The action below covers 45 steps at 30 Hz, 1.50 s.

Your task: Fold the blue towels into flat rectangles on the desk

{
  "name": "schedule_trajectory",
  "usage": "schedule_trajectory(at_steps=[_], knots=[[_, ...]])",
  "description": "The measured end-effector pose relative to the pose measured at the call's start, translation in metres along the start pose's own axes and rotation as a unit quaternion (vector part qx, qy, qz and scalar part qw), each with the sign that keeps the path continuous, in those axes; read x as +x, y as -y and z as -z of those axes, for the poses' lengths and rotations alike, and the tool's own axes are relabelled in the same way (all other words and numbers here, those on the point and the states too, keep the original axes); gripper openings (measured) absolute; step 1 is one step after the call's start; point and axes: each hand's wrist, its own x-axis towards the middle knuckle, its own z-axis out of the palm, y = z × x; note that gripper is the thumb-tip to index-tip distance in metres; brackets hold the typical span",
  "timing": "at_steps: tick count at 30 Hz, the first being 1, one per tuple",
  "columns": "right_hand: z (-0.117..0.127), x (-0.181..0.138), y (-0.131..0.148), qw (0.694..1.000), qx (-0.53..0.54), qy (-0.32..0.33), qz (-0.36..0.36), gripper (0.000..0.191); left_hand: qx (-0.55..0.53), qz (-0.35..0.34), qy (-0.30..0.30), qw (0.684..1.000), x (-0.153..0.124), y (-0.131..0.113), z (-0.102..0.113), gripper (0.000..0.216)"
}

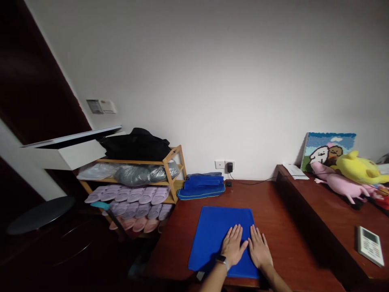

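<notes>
A blue cloth [212, 227], roughly square, lies flat on the reddish-brown wooden table [291, 243]. My left hand [233, 245] rests palm down on the cloth, fingers stretched out, a watch on its wrist. Close beside it, my right hand [259, 248] lies flat over the cloth's right edge, fingers extended. The two thumbs nearly meet. Neither hand grips anything. A small white tag [200, 275] shows at the cloth's near left corner. Farther back on the table, a stack of folded blue fabric [202, 186] sits against the wall.
A wooden rack [168, 178] at left holds a black bag [135, 145] and rows of slippers [133, 194]. The raised desk at right bears plush toys [340, 184] and a calculator [370, 245]. A black plug [230, 167] and its cord are at the wall.
</notes>
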Motion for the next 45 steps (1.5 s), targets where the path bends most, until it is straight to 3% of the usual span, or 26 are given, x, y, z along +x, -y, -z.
schedule_trajectory(at_steps=[8,12,20,25,33,36,40,43,45], knots=[[-0.003,-0.001,-0.001,1.0,0.014,-0.019,-0.004,0.069,0.069,0.093,-0.01,0.993,-0.094,0.124,0.067,0.073],[-0.012,0.0,-0.004,1.0,0.015,-0.024,-0.001,0.069,0.062,0.139,-0.029,0.988,-0.133,0.158,0.082,0.072],[-0.003,0.003,0.001,1.0,-0.017,-0.015,0.002,0.068,0.028,0.137,-0.055,0.989,-0.139,0.158,0.092,0.065],[-0.004,-0.017,0.004,0.999,-0.006,-0.014,-0.048,0.069,0.02,0.138,-0.058,0.989,-0.134,0.157,0.093,0.064],[-0.013,-0.039,0.005,0.999,0.03,-0.032,-0.024,0.069,0.029,0.136,-0.081,0.987,-0.137,0.168,0.09,0.058],[-0.019,-0.035,0.003,0.997,0.054,-0.057,-0.019,0.068,0.063,0.082,-0.086,0.991,-0.131,0.15,0.092,0.059],[-0.022,-0.033,0.001,0.996,0.058,-0.061,-0.012,0.067,0.078,-0.061,-0.04,0.994,-0.087,0.067,0.069,0.065],[-0.019,-0.034,0.0,0.998,0.045,-0.054,-0.004,0.065,0.056,-0.039,-0.009,0.998,-0.042,-0.005,0.031,0.064],[-0.019,-0.034,-0.001,0.998,0.038,-0.051,0.003,0.064,0.04,-0.02,0.016,0.999,-0.022,-0.035,0.007,0.062]])
